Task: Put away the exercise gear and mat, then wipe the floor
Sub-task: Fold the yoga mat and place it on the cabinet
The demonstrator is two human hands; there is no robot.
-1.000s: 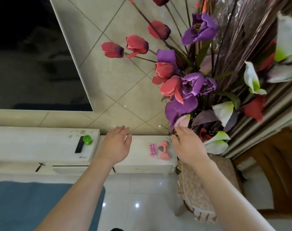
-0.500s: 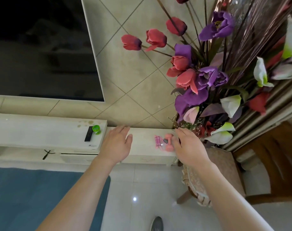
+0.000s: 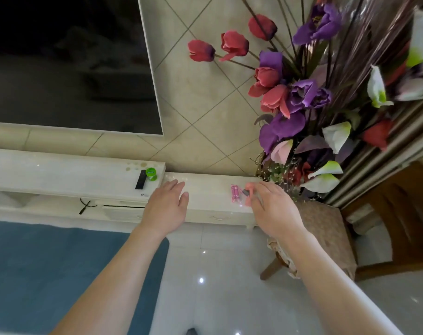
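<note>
A pink ribbed hand grip (image 3: 235, 193) lies on the white TV cabinet (image 3: 205, 187). Just right of it, my right hand (image 3: 272, 209) hovers over the small pink dumbbell with fingers fairly straight. The dumbbell is almost wholly hidden; only a pink sliver (image 3: 247, 203) shows by my thumb. My left hand (image 3: 165, 206) is open, palm down, above the cabinet's front edge and holds nothing. A blue exercise mat (image 3: 60, 274) lies flat on the floor at lower left.
A black remote (image 3: 140, 179) and a green lid (image 3: 151, 173) sit on the cabinet's raised left part, below a dark TV screen (image 3: 68, 61). Artificial flowers (image 3: 302, 97) stand at right above a cushioned wooden chair (image 3: 326, 233). Glossy white floor tiles (image 3: 217, 274) lie between mat and chair.
My right hand has slid left over the pink dumbbell, which now is nearly hidden. The view has shifted so cabinet and flowers sit further right. My left hand stays open above the cabinet.
</note>
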